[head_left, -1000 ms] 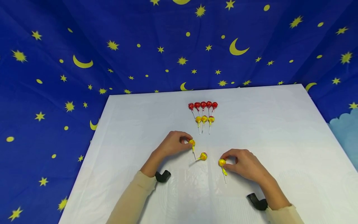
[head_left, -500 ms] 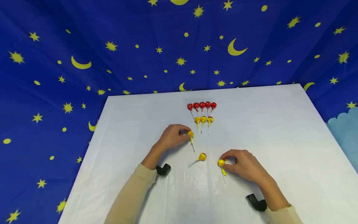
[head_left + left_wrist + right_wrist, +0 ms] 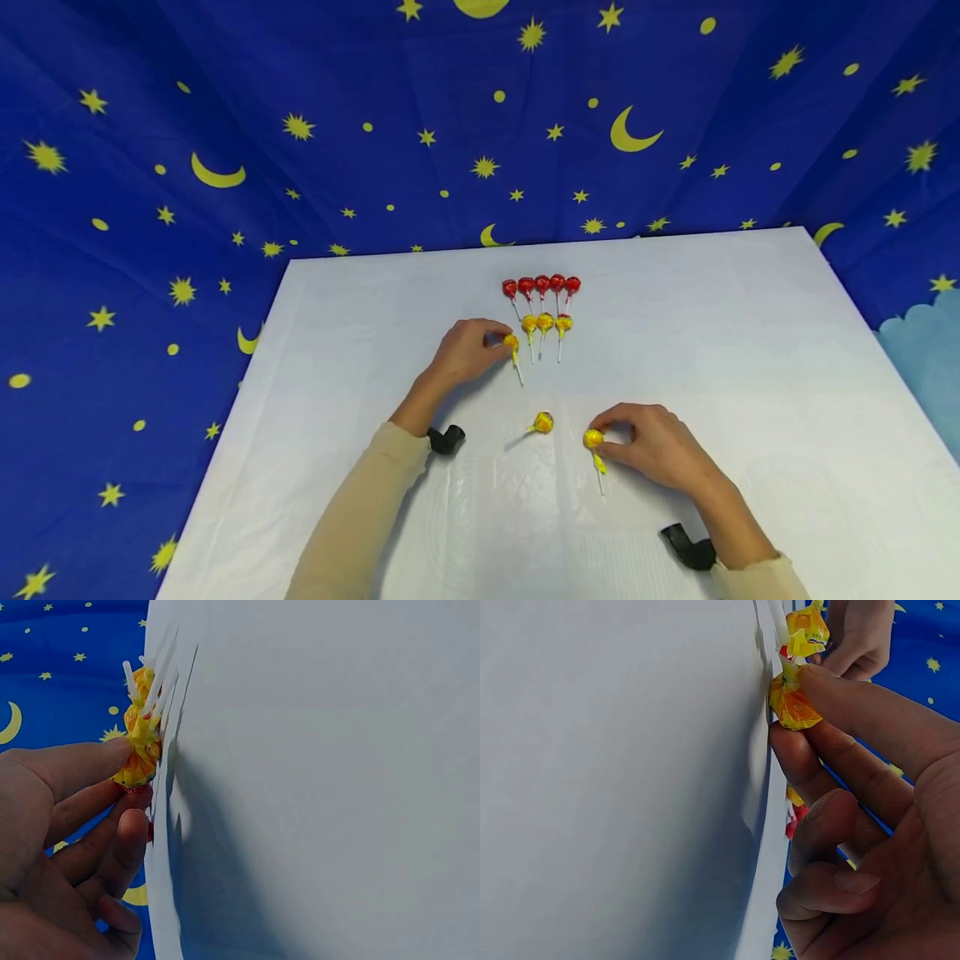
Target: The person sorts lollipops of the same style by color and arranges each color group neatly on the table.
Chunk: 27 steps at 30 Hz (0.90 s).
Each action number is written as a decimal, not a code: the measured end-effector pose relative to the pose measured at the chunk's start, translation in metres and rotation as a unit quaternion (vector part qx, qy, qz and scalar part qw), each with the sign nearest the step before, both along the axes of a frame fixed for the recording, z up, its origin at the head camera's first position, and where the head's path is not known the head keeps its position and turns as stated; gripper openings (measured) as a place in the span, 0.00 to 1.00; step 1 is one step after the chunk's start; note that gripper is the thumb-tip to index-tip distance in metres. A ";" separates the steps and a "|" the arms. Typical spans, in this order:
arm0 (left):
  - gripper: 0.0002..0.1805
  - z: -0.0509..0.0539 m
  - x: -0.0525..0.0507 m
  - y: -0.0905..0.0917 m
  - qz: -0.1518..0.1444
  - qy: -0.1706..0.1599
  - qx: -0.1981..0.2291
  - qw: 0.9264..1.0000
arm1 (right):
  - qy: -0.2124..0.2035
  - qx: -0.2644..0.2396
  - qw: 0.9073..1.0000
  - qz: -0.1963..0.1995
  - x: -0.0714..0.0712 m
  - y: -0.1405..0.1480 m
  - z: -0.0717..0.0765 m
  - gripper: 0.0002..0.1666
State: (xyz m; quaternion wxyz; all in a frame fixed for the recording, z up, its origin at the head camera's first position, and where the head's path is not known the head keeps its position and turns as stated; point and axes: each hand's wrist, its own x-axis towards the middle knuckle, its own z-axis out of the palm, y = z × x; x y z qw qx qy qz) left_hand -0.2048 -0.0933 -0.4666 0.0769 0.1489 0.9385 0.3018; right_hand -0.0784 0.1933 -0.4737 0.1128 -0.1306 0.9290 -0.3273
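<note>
My left hand (image 3: pixel 468 350) pinches the head of a yellow lollipop (image 3: pixel 139 761) between thumb and fingers, just left of a row of three yellow lollipops (image 3: pixel 545 322). Its white stick points toward me. Nearer me on the right, my right hand (image 3: pixel 652 440) pinches another yellow lollipop (image 3: pixel 795 705) by its head, with the stick also toward me. Between the hands, one loose yellow lollipop (image 3: pixel 543 422) lies on the table, its stick pointing left. Beyond the yellow row, several red lollipops (image 3: pixel 542 284) lie side by side, their sticks partly behind the yellow heads.
All of this is on a white-covered table (image 3: pixel 360 333). A blue cloth (image 3: pixel 390 100) with yellow stars and moons hangs behind and to the left. Black curved pieces (image 3: pixel 447 440) show beside both wrists.
My left hand has moved away from me, carrying its yellow lollipop up beside the yellow row. The right hand and the loose lollipop have stayed in place.
</note>
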 end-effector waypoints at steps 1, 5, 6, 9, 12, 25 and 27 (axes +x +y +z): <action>0.16 0.000 -0.002 0.001 0.003 -0.002 0.001 1.000 | -0.001 0.001 1.000 -0.002 0.000 0.000 0.000 0.11; 0.15 -0.001 -0.008 0.002 0.014 -0.001 -0.002 1.000 | 0.002 -0.001 1.000 0.001 0.001 0.000 -0.001 0.11; 0.15 -0.001 -0.009 0.002 0.017 0.000 -0.004 1.000 | 0.002 -0.001 1.000 0.002 0.001 0.000 -0.001 0.11; 0.15 -0.003 -0.014 0.003 0.020 0.003 -0.003 1.000 | 0.004 -0.001 1.000 0.001 0.001 0.000 -0.002 0.11; 0.15 -0.005 -0.019 0.006 0.024 0.005 0.001 1.000 | 0.007 -0.001 1.000 0.000 0.001 0.000 -0.002 0.11; 0.14 -0.010 -0.030 0.011 0.028 0.003 -0.001 1.000 | 0.015 0.002 1.000 -0.001 0.000 0.000 -0.005 0.11; 0.14 -0.011 -0.030 0.010 0.029 0.003 0.002 1.000 | 0.017 0.002 1.000 0.000 0.000 0.000 -0.005 0.12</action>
